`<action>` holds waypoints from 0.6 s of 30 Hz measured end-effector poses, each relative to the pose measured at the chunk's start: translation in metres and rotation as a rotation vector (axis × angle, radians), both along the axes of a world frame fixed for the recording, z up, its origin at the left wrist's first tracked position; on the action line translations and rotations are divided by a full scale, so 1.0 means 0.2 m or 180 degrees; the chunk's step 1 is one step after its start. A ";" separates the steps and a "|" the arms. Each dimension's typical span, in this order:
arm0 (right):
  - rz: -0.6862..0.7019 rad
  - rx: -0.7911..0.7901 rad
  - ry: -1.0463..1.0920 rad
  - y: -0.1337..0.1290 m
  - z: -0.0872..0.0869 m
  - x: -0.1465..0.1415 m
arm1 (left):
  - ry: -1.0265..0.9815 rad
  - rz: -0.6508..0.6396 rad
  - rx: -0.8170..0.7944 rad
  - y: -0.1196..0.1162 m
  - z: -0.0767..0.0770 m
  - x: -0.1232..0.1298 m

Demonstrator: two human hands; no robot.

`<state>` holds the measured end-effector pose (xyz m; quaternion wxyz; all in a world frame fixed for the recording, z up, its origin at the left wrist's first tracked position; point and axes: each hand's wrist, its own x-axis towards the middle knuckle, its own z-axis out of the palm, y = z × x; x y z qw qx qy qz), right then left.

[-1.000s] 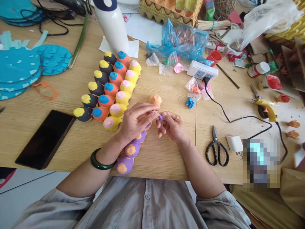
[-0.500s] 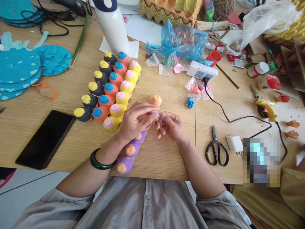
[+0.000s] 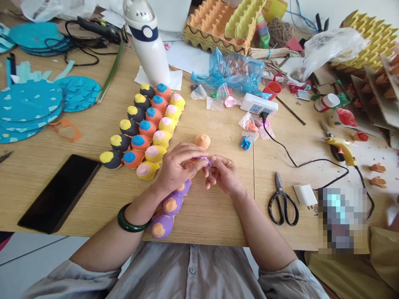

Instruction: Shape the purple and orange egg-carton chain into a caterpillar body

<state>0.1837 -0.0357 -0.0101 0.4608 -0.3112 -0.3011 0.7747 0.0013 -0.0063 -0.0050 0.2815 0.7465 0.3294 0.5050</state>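
Note:
A strip of egg-carton cups (image 3: 172, 204) lies aslant on the table, its near cups coated in purple clay around orange tops. The far cup at its upper end is bare orange. My left hand (image 3: 179, 168) curves over the strip's upper part, fingers and thumb closed around a cup and hiding much of it. Between the thumb and fingers of my right hand (image 3: 223, 173) is a small bit of purple clay (image 3: 209, 162), at the left fingertips. Left of the strip stand rows of painted-looking carton cups in black and yellow, orange and blue, and yellow and pink (image 3: 160, 136).
A black phone (image 3: 60, 193) lies at left, near blue discs (image 3: 31, 99). Behind stands a white bottle (image 3: 148, 50). To the right are scissors (image 3: 282, 203), a power strip (image 3: 258, 104), clay bags (image 3: 246, 142), and a yellow glue gun (image 3: 341, 149) with its cord. Egg trays (image 3: 215, 25) sit at the back.
The view has tipped up slightly, so the table's things sit lower and more of the back shows. Both hands keep nearly the same pose at the strip, with slight finger movement.

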 end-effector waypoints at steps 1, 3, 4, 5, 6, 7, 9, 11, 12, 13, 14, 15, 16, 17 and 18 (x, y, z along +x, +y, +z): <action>0.0026 0.0002 0.0006 0.00 0.00 0.00 | -0.0018 -0.0012 0.0050 0.00 0.00 0.00; 0.0060 0.0003 -0.0009 0.00 0.00 0.00 | -0.0029 -0.0012 0.0113 0.00 -0.01 0.01; 0.0054 0.0006 -0.0021 0.00 0.00 0.00 | -0.0023 -0.0005 0.0136 0.00 -0.01 0.01; 0.0034 0.0007 -0.0039 0.00 0.00 0.00 | -0.0015 0.0003 0.0169 0.00 -0.01 0.01; 0.0004 0.0006 -0.0061 0.00 0.00 -0.01 | -0.0009 0.0016 0.0204 0.00 -0.01 0.01; -0.0026 0.0002 -0.0089 0.00 0.00 -0.01 | -0.0002 0.0034 0.0228 0.00 -0.01 0.01; -0.0065 -0.0004 -0.0151 0.00 0.00 -0.01 | 0.0018 0.0099 0.0205 0.01 -0.02 0.01; -0.0066 0.0001 -0.0196 0.01 0.01 -0.01 | 0.0045 0.0133 0.0115 0.00 -0.02 0.01; -0.0059 0.0006 -0.0198 0.01 0.01 -0.01 | 0.0047 0.0126 0.0088 0.00 -0.02 0.00; -0.0044 0.0005 -0.0185 0.01 0.01 -0.01 | 0.0037 0.0102 0.0082 0.00 -0.02 0.00; -0.0017 0.0000 -0.0163 0.00 0.01 -0.01 | 0.0022 0.0070 0.0089 0.00 -0.02 0.00; 0.0018 -0.0006 -0.0142 0.00 0.01 -0.01 | 0.0012 0.0047 0.0104 0.00 -0.01 0.00; 0.0047 -0.0008 -0.0124 0.00 0.01 -0.01 | 0.0013 0.0040 0.0118 0.00 -0.01 0.01; 0.0060 -0.0006 -0.0111 0.00 0.01 -0.01 | 0.0029 0.0045 0.0124 0.00 0.00 0.01; 0.0061 -0.0002 -0.0103 0.00 0.01 -0.01 | 0.0055 0.0051 0.0137 0.00 0.00 0.01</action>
